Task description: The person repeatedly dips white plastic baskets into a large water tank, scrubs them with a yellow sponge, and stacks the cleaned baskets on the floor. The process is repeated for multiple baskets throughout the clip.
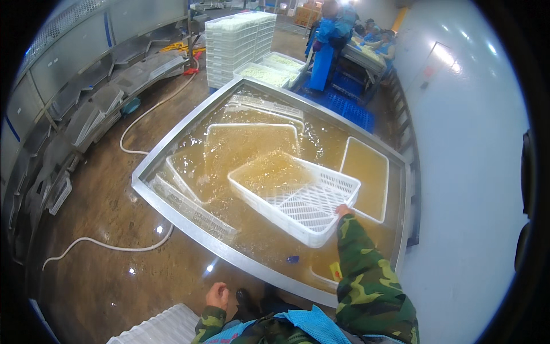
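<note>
My right hand (344, 211) grips the near right rim of a white slatted plastic crate (303, 213), which lies tilted, partly under the cloudy brown water of a wide metal tub (212, 242). Other white crates (387, 178) are submerged around it, some only partly visible. A small blue object (293, 259) and a yellow object (336, 270), too small to identify, are near the tub's front. My left hand (216, 296) hangs outside the tub's front edge, fingers curled in with nothing visible in them.
Stacked white crates (229, 49), some holding pale pieces, stand behind the tub. Several workers in blue (332, 34) are at a table beyond blue pallets (344, 112). A white hose (137, 248) crosses the wet floor. A pale wall (464, 172) borders the right, metal racks (69, 132) the left.
</note>
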